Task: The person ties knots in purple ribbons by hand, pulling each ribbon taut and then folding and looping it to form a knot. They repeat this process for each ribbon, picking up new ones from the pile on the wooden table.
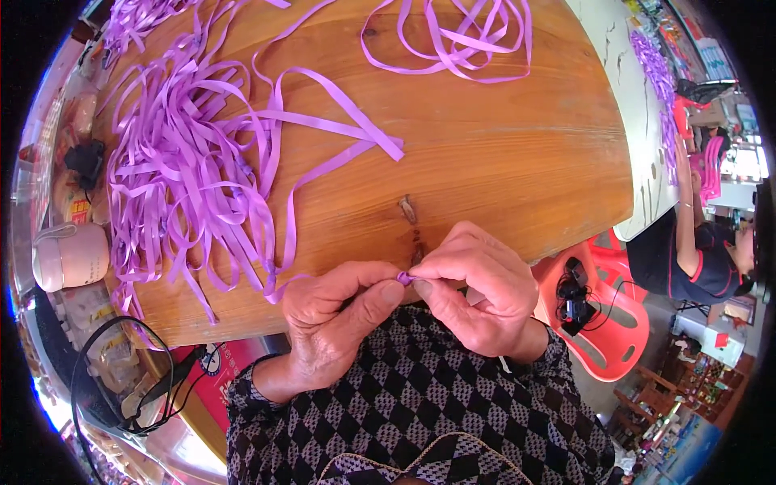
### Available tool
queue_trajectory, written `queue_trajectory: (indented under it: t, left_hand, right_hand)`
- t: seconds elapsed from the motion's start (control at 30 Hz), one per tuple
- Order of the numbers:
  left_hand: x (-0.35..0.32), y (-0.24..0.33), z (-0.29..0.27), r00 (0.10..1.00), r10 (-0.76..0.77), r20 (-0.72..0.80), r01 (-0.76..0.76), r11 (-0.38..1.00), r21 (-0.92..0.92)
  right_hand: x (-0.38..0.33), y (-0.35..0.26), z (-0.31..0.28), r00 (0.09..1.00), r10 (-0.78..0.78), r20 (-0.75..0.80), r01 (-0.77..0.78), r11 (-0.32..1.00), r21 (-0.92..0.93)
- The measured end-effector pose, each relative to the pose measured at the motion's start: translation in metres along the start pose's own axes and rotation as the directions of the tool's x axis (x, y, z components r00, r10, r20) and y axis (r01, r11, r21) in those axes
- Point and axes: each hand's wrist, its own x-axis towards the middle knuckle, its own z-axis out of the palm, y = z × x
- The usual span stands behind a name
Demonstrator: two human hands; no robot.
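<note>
Both my hands meet in front of me at the table's near edge, pinching a small knotted bit of purple ribbon (405, 278) between thumbs and forefingers. My left hand (335, 311) is closed on its left side, with a strip of ribbon running out past the knuckles toward the pile. On the other side of the knot, my right hand (477, 287) is closed with its fingertips on it. A large tangled heap of purple ribbons (182, 153) covers the left of the wooden table (501, 153). One folded ribbon end (380, 141) points toward the middle.
Loops of loose ribbon (461, 44) lie at the far side. A pink lidded container (71, 257) and black cables (121, 404) are at the left. An orange plastic chair (602, 347) holds a black cabled device (574, 299). Another person (687, 250) works at a white table (638, 153) with more ribbons.
</note>
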Motion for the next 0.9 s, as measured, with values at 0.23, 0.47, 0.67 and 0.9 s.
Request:
queue_trajectory:
  t: [0.23, 0.47, 0.67, 0.9]
  left_hand:
    - [-0.001, 0.0, 0.0, 0.997, -0.051, 0.058, 0.055, 0.995, -0.078]
    - [-0.003, 0.002, -0.004, 0.973, -0.201, 0.115, 0.213, 0.972, -0.104]
    - [-0.002, 0.001, -0.001, 0.965, -0.242, 0.102, 0.254, 0.958, -0.131]
    - [0.0, 0.002, -0.002, 0.973, -0.184, 0.137, 0.201, 0.972, -0.126]
  right_hand:
    - [0.0, 0.0, -0.001, 0.998, 0.06, -0.028, -0.058, 0.997, 0.058]
    - [-0.008, -0.001, -0.004, 0.956, 0.295, 0.009, -0.291, 0.937, 0.195]
    - [-0.001, -0.001, -0.002, 0.973, 0.229, 0.018, -0.229, 0.964, 0.136]
    - [0.005, 0.002, -0.001, 0.991, 0.008, 0.13, -0.011, 1.0, 0.018]
